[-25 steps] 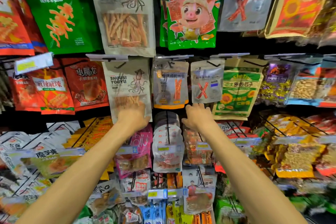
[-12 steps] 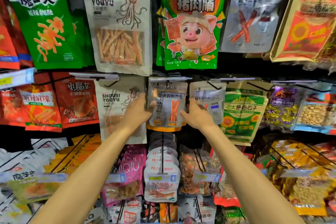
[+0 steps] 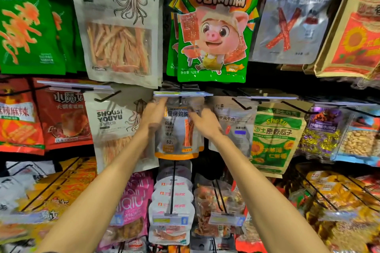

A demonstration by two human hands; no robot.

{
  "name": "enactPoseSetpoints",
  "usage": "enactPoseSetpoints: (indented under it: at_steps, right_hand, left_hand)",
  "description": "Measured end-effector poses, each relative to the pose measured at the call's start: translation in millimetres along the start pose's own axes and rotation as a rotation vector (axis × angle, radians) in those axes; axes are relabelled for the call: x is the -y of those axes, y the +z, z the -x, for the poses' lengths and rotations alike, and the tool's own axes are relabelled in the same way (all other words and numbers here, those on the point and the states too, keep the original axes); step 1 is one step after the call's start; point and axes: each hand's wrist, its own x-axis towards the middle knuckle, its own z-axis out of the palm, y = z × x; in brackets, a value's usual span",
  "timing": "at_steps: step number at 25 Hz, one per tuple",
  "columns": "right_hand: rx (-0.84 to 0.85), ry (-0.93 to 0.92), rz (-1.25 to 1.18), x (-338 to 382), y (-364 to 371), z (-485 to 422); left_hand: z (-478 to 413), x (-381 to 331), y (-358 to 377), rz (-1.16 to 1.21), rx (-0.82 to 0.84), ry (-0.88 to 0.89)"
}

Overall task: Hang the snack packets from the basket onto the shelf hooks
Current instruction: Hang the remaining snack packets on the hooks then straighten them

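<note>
While both my hands grip the orange-edged packet [image 3: 178,129], left hand [image 3: 153,114] and right hand [image 3: 202,122] flank its hook [image 3: 181,98].

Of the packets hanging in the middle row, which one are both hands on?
The clear packet with the orange bottom edge, between the squid packet and the grey dried-meat packet. Left hand and right hand flank its top; the neighbouring packets hang untouched.
</note>
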Motion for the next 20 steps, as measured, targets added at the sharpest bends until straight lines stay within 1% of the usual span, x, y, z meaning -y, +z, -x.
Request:
enactPoseSetpoints:
  at_steps: [3, 5, 7, 9, 11, 13, 15, 19, 20]
  right_hand:
    - [0.023, 0.027, -0.021, 4, 2, -7]
    - [0.006, 0.029, -0.086, 1, 5, -3]
    - [-0.031, 0.012, -0.278, -6, 11, 8]
    - [-0.002, 0.094, -0.525, -19, 22, 19]
    - [0.033, 0.174, -0.684, -31, 38, 25]
    - [0.03, 0.168, -0.712, -40, 53, 21]
    - [0.006, 0.157, -0.721, -43, 62, 17]
    - [0.011, 0.121, -0.674, -51, 69, 13]
    - [0.018, 0.112, -0.64, -54, 70, 12]
  left_hand:
    - [-7, 4, 2, 0.05, -0.003, -0.04]
    - [-3, 9, 3, 0.126, -0.013, -0.015]
    - [4, 20, 5, 0.211, 0.022, 0.041]
    - [13, 36, 8, 0.297, 0.125, 0.09]
    - [18, 56, 10, 0.371, 0.157, 0.033]
    - [18, 73, 10, 0.407, 0.18, -0.037]
    - [14, 81, 12, 0.419, 0.217, -0.059]
    - [10, 74, 15, 0.344, 0.202, 0.057]
    - [10, 75, 16, 0.336, 0.181, 0.055]
